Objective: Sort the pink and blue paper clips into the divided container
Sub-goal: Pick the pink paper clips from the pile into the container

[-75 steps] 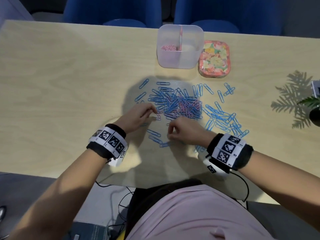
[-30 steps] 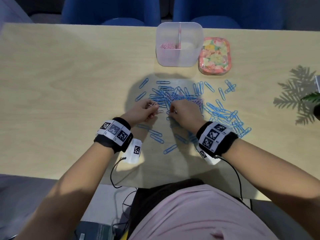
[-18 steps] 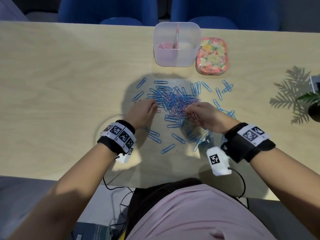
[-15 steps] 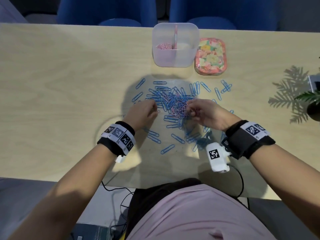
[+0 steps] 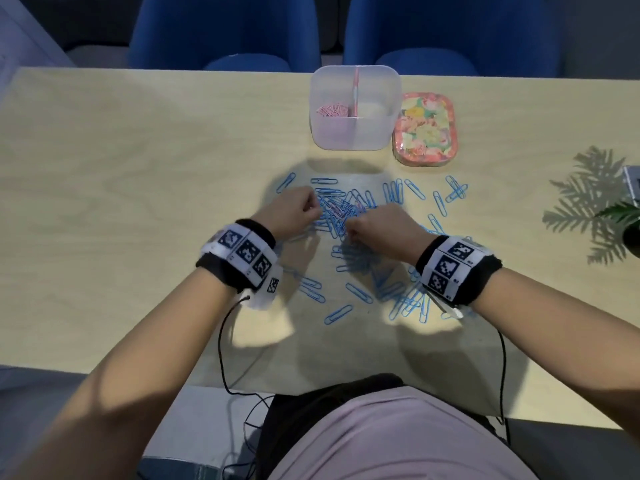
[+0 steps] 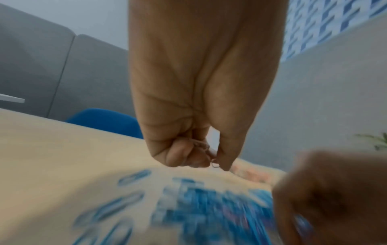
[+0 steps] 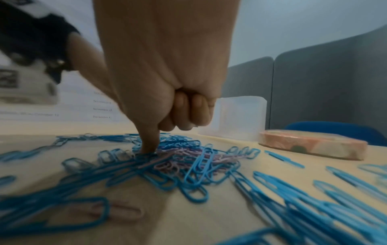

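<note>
While both hands work at the heap of blue paper clips (image 5: 349,216) in the middle of the bench (image 5: 138,174), the left hand (image 5: 291,211) pinches small pink paper clips (image 6: 202,145) in its curled fingers. The right hand (image 5: 377,230) is fisted, its thumb (image 7: 149,142) pressed down into the heap. The divided container (image 5: 355,107) stands at the far edge, pink clips in its left compartment, a floral tin (image 5: 425,129) just to its right.
</note>
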`<state>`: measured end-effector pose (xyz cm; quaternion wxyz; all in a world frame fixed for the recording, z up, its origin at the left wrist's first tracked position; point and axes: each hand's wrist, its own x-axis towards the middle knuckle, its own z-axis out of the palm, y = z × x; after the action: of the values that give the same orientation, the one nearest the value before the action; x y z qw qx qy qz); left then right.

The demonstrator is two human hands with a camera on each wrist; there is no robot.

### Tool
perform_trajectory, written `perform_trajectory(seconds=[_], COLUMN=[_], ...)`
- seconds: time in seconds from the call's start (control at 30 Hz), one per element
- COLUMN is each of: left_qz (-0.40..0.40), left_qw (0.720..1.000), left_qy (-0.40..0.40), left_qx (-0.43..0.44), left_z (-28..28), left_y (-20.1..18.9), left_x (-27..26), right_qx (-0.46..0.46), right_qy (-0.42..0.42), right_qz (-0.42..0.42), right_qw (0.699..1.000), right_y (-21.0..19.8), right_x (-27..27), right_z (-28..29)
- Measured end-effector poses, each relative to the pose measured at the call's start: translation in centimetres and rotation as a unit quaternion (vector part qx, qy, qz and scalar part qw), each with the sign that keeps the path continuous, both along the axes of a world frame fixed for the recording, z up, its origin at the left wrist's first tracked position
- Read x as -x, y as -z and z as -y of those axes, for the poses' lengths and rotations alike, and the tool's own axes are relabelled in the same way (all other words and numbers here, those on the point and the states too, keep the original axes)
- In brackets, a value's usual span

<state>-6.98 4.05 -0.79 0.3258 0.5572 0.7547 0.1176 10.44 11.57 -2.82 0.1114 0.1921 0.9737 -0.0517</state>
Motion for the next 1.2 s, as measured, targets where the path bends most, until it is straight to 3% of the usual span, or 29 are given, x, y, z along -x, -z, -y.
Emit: perform_trajectory(seconds=[0.07, 0.13, 0.17, 0.2, 0.27, 0.37, 0.5, 0.6, 0.67, 0.73, 0.83, 0.87, 0.9, 0.93, 1.03, 1.1, 1.13, 1.2], left_qz=[0.001, 0.008, 0.017, 0.027, 0.029, -0.007, 0.031, 0.096, 0.139, 0.159, 0.138, 0.129, 0.123, 0.12, 0.084, 0.048, 0.035, 0.008], left_qw=[0.999, 0.997, 0.994, 0.992, 0.99, 0.99, 0.99, 0.973, 0.946, 0.92, 0.936, 0.948, 0.96, 0.969, 0.986, 0.992, 0.994, 0.997], left_qy=[-0.024, -0.046, -0.058, -0.075, -0.099, -0.117, -0.131, -0.168, -0.208, -0.224, -0.199, -0.188, -0.173, -0.156, -0.117, -0.095, -0.075, -0.025], left_qx=[-0.032, -0.067, -0.086, -0.094, -0.099, -0.084, -0.046, -0.122, -0.208, -0.28, -0.257, -0.222, -0.185, -0.149, -0.08, -0.07, -0.072, -0.069], left_z=[-2.8, -6.0, -7.6, -9.1, -12.0, -15.2, -16.7, -15.7, -13.9, -11.2, -6.6, -5.2, -4.0, -3.0, -1.3, -1.0, -0.9, -1.0], left_y=[-1.6, -3.3, -4.1, -4.8, -5.6, -5.3, -4.3, -4.5, -4.5, -3.8, -1.6, -0.8, -0.1, 0.6, 1.9, 2.2, 2.3, 2.6], left_x=[0.9, 1.6, 1.8, 2.0, 2.4, 3.2, 4.0, 4.4, 4.7, 4.8, 4.3, 4.0, 3.6, 3.2, 2.5, 1.9, 1.6, 1.1], right_qx=[0.02, 0.128, 0.21, 0.293, 0.436, 0.565, 0.64, 0.676, 0.697, 0.7, 0.694, 0.671, 0.644, 0.632, 0.63, 0.635, 0.615, 0.543], right_qy=[0.01, 0.068, 0.115, 0.174, 0.309, 0.422, 0.485, 0.521, 0.513, 0.502, 0.518, 0.529, 0.525, 0.524, 0.508, 0.491, 0.482, 0.437], right_qz=[-0.02, -0.09, -0.137, -0.186, -0.241, -0.222, -0.247, -0.272, -0.298, -0.325, -0.337, -0.324, -0.29, -0.257, -0.229, -0.275, -0.307, -0.337], right_qw=[1.0, 0.985, 0.961, 0.921, 0.811, 0.673, 0.543, 0.444, 0.403, 0.391, 0.369, 0.405, 0.475, 0.51, 0.541, 0.529, 0.543, 0.633], right_y=[0.4, 0.5, 0.3, -0.1, -1.3, -3.6, -5.6, -7.1, -8.1, -8.9, -9.7, -9.5, -9.5, -9.3, -8.9, -9.3, -9.5, -9.1], right_x=[-0.5, -1.2, -1.4, -1.5, -1.6, -1.8, -1.0, 1.1, 3.5, 6.5, 10.5, 11.2, 11.6, 12.0, 12.5, 12.5, 12.2, 10.7], right_z=[0.0, 0.2, 0.2, -0.1, -1.1, -2.7, -5.6, -8.5, -10.5, -12.5, -14.2, -14.8, -15.0, -15.5, -15.9, -14.6, -13.5, -10.7])
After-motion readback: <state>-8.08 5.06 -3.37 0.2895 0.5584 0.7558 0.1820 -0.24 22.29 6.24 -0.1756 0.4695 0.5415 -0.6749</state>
